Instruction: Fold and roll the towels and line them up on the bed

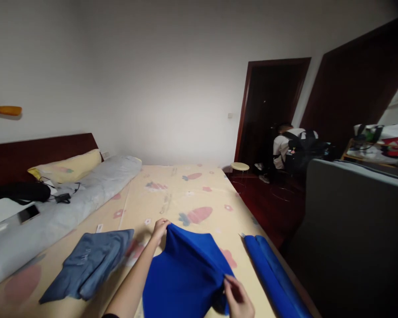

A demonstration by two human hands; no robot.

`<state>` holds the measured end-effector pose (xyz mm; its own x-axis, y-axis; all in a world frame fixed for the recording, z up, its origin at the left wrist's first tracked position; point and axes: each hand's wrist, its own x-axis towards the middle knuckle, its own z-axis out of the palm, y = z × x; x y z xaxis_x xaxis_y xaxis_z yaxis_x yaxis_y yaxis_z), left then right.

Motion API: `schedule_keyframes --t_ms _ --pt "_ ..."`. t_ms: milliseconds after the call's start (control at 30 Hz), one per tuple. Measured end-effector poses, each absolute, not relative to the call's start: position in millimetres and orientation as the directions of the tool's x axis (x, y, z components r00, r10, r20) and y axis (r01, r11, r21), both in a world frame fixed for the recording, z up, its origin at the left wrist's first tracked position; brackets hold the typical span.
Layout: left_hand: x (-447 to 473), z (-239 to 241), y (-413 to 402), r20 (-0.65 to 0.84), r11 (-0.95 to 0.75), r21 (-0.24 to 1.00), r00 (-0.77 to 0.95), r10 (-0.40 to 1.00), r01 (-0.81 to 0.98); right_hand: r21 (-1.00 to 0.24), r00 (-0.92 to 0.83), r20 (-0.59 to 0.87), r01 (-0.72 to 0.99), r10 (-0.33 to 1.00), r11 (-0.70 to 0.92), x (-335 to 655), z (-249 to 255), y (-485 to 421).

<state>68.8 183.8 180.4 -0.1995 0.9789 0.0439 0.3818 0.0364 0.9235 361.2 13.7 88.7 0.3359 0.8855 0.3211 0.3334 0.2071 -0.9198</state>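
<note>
A bright blue cloth garment (182, 274) is stretched between my two hands over the bed, its lower part running out of the frame. My left hand (161, 229) pinches its upper left corner. Lower down on the right, my right hand (236, 297) grips the other edge between thumb and fingers, and the fabric puckers there. To the left lies a grey-blue folded garment (89, 260) with small lettering on it. Two long rolled pieces of blue fabric (268, 269) rest along the bed's right edge.
The bed (172, 194) has a cream sheet with carrot prints. A grey rolled quilt (86, 203), yellow pillow (69, 167) and phone (29, 213) are at left. A round stool (239, 166) and a seated person (285, 143) are beyond. A dark panel (354, 229) stands right.
</note>
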Motion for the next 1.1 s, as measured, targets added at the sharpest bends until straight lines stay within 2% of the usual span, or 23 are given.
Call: schedule_keyframes --t_ms 67,167,300,433,800,1100 --pt "55 206 169 0.088 -0.036 0.964 -0.189 0.978 0.262 -0.969 0.46 0.244 0.16 0.853 0.191 373 127 31" --pt "39 240 146 0.135 -0.115 0.987 -0.179 0.975 0.115 -0.967 0.469 0.243 0.044 0.849 0.252 388 188 58" --pt "30 275 120 0.175 -0.177 0.984 -0.17 0.97 0.001 -0.945 0.406 0.312 0.041 0.859 0.324 399 244 91" --pt "26 300 102 0.185 -0.191 0.981 -0.142 0.972 -0.026 -0.922 0.323 0.378 0.05 0.868 0.383 403 275 117" --pt "11 320 90 0.215 -0.206 0.976 -0.156 0.964 0.071 -0.904 0.152 0.426 0.105 0.892 0.414 406 303 149" --pt "15 314 99 0.241 -0.227 0.97 -0.19 0.952 0.092 -0.892 0.246 0.444 0.215 0.862 0.398 394 295 164"
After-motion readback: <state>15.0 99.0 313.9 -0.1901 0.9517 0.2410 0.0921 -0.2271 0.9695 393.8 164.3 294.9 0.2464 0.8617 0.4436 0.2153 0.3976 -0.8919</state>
